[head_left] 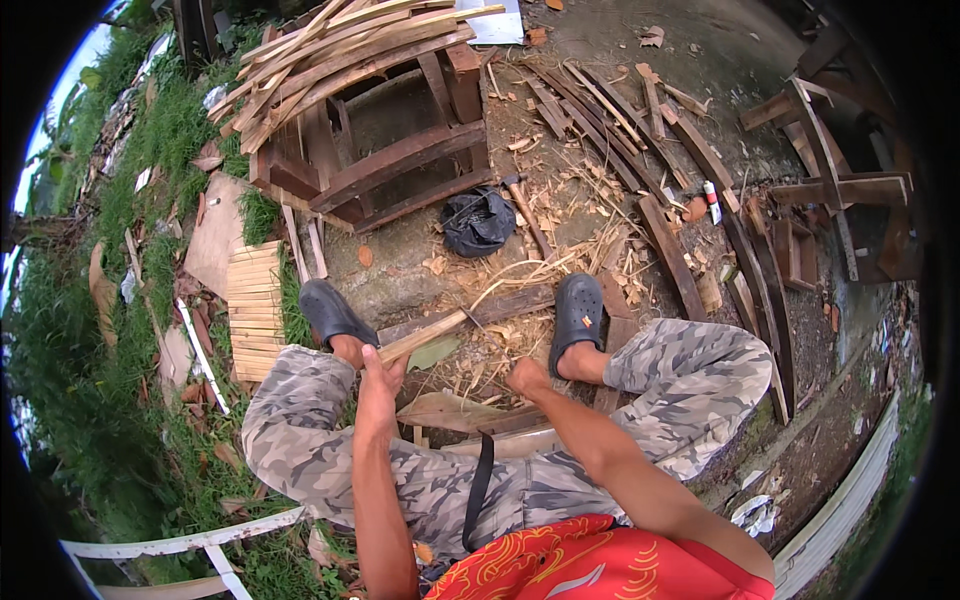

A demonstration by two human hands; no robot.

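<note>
My left hand (378,390) is closed round the near end of a pale wooden strip (430,332). The strip slants up to the right over a dark wooden board (515,303) lying between my feet. Thin curled shavings (515,275) rise by its far end. A small, thin dark blade (473,318) touches the strip there. My right hand (528,378) is a fist just below and right of the blade, near my right clog (577,315). What it grips is hidden, and I cannot tell whether the blade joins it.
Ahead stands a dark wooden frame (400,165) piled with pale strips (350,60). A black plastic bag (478,221) and a hammer (530,218) lie before it. Dark wooden lengths (670,255) and a glue bottle (712,202) are at right; stacked slats (256,312) at left.
</note>
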